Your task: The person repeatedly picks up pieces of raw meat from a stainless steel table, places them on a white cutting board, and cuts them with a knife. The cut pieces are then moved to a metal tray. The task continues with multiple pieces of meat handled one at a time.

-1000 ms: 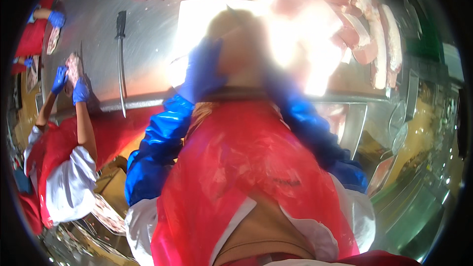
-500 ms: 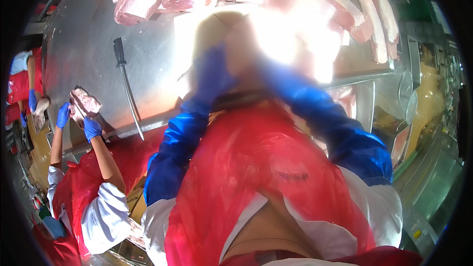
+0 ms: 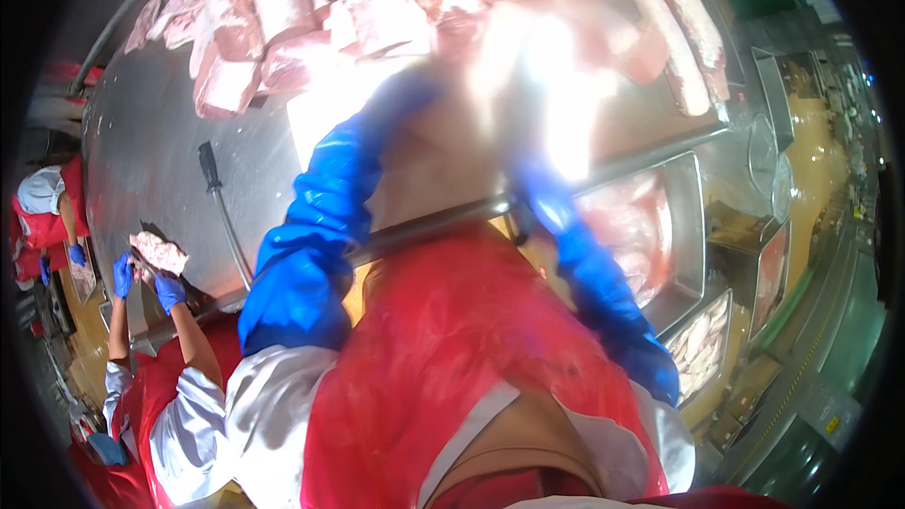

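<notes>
My left hand (image 3: 411, 92), in a blue glove, reaches forward to the near edge of the pink meat cuts (image 3: 386, 14) heaped across the far side. Motion blur smears its fingers, so its grip is unclear. Nearer the table's front edge is my right hand (image 3: 535, 179), also blue-gloved and blurred, partly washed out by strong glare. Whether it holds anything does not show. A pale work surface (image 3: 424, 155) lies between the hands, partly in shadow. Left of my left arm, a sharpening steel (image 3: 215, 184) with a black handle rests on the metal table (image 3: 151, 170).
At the right, below the table edge (image 3: 650, 149), stand a metal tub (image 3: 696, 226) of meat and a tray (image 3: 721, 358) of pale pieces. Long pale meat strips (image 3: 674, 47) lie far right. On the left, a co-worker's gloved hands (image 3: 170, 292) hold a meat piece (image 3: 158, 253).
My left hand has moved forward toward the meat. The right hand has come back nearer the table edge, and my right arm has drawn in. The whole view has shifted, showing more of the tub.
</notes>
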`<state>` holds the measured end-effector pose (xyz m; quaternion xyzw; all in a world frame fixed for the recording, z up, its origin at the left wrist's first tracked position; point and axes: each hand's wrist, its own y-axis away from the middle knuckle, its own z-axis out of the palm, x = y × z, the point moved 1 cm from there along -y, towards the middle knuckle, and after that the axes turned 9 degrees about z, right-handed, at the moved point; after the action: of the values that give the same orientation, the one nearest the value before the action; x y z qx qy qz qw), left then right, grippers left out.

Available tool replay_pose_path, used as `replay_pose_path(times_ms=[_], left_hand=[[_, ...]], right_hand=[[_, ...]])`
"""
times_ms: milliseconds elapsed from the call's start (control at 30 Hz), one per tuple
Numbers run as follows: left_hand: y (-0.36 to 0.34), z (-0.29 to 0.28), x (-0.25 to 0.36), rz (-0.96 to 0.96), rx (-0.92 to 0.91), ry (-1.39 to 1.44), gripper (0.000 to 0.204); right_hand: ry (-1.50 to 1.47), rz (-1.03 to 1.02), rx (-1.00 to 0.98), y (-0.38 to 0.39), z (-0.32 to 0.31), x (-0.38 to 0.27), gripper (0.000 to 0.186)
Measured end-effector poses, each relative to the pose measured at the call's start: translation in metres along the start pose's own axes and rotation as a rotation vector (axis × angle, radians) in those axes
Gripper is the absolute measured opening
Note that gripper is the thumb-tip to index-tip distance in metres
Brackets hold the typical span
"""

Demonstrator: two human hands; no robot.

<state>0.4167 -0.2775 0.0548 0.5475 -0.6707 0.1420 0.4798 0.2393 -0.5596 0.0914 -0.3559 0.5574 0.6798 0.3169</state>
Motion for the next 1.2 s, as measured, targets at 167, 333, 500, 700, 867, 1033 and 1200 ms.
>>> replay_pose_path(times_ms=[167, 333, 500, 700, 867, 1033, 1200], left_hand=[[0.053, 0.065, 0.026, -0.174, -0.057, 0.468, 0.076], [0.082, 0.111, 0.061, 0.243, 0.162, 0.699, 0.092], [0.011, 0.152, 0.158, 0.457, -0.223, 0.761, 0.069], [0.057, 0.156, 0.136, 0.699, 0.001, -0.091, 0.062], [0.183, 0.046, 0.022, -0.302, 0.528, -0.628, 0.1], [0.16, 0.032, -0.041, -0.118, 0.682, -0.801, 0.107], [0.18, 0.046, -0.019, -0.079, 0.644, -0.532, 0.1]], right_hand=[[-0.089, -0.157, -0.108, -0.07, 0.008, -0.002, 0.038], [0.033, -0.114, -0.084, -0.007, -0.038, -0.02, 0.045], [0.168, -0.391, 0.461, -0.001, -0.169, -0.02, 0.038], [-0.406, -0.118, 0.485, -0.058, -0.264, -0.002, 0.034], [-0.289, -0.161, 0.538, -0.062, -0.262, 0.019, 0.039], [0.189, -0.364, 0.785, -0.053, -0.232, -0.002, 0.041], [0.32, -0.536, 0.703, -0.021, -0.094, -0.089, 0.043]])
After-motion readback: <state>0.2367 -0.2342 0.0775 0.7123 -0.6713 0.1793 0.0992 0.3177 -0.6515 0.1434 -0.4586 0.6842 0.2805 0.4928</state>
